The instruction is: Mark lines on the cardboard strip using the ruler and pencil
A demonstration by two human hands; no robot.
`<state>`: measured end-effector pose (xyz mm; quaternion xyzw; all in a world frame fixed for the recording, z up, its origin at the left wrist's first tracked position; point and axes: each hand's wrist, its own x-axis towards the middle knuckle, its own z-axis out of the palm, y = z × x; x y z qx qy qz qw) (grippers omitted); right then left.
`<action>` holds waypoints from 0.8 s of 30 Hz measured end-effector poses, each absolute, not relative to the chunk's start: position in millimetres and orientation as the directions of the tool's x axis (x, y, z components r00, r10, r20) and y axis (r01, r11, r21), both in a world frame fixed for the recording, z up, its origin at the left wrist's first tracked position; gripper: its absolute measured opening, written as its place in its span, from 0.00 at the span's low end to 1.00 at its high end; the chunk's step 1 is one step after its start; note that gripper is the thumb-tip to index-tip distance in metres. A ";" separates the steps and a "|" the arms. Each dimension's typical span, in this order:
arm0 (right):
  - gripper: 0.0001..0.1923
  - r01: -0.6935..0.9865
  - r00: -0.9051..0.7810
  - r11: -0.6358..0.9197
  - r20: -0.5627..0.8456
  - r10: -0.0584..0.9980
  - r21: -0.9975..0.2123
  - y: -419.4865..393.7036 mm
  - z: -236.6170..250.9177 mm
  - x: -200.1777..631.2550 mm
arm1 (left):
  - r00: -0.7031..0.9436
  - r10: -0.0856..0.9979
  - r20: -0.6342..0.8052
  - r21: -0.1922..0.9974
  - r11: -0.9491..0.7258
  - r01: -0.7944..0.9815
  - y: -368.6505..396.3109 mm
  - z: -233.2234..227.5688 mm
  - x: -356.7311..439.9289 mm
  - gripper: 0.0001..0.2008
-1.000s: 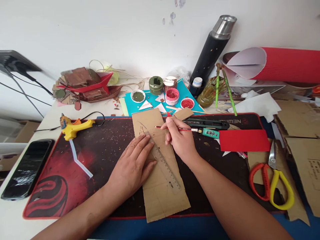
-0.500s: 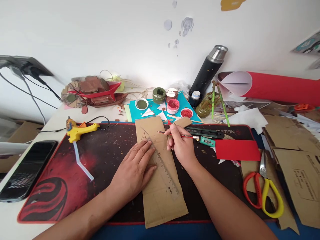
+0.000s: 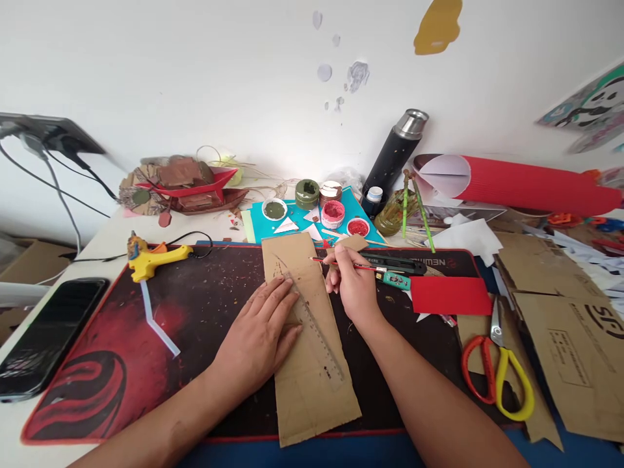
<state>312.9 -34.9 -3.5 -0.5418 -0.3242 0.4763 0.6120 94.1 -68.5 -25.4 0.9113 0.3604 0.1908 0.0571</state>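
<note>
A long strip of brown cardboard [image 3: 316, 406] lies on the dark desk mat, with a clear ruler [image 3: 318, 338] slanting across it. My left hand [image 3: 263, 318] rests flat, fingers stretched out, pressing the ruler's upper part against the cardboard. Thin dark marks show on the cardboard just beyond those fingertips. Over the strip's right edge, my right hand [image 3: 351, 279] pinches a red-and-black pencil [image 3: 363, 266], its tip pointing left above the cardboard. Beside the right hand lie a green-handled cutter [image 3: 396, 281] and a red paper rectangle [image 3: 452, 296].
On the left are a yellow glue gun [image 3: 151, 260] and a phone [image 3: 51, 338]. Paint pots [image 3: 333, 214] stand on blue paper behind the mat, near a black thermos [image 3: 396, 149]. Scissors [image 3: 496, 364] and cardboard sheets [image 3: 560, 364] lie at right.
The view has turned slightly up and to the right, so everything has shifted in the picture. Both hands keep nearly the same place over the cardboard, with the pencil still held.
</note>
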 end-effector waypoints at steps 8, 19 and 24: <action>0.32 -0.188 0.314 -0.042 -0.101 0.944 -0.981 -36.4 -4.6 311.8 | 0.659 0.690 0.299 0.262 -0.724 0.638 -69.1 -26.5 93.8 0.23; 0.32 -0.128 0.281 -0.025 -0.060 0.958 -0.991 -38.8 -7.8 310.2 | 0.664 0.697 0.269 0.264 -0.717 0.646 -69.9 -23.3 93.9 0.24; 0.32 -0.114 0.272 -0.016 -0.047 0.961 -0.993 -39.3 -6.3 309.4 | 0.670 0.690 0.273 0.245 -0.723 0.646 -69.9 -22.4 94.3 0.22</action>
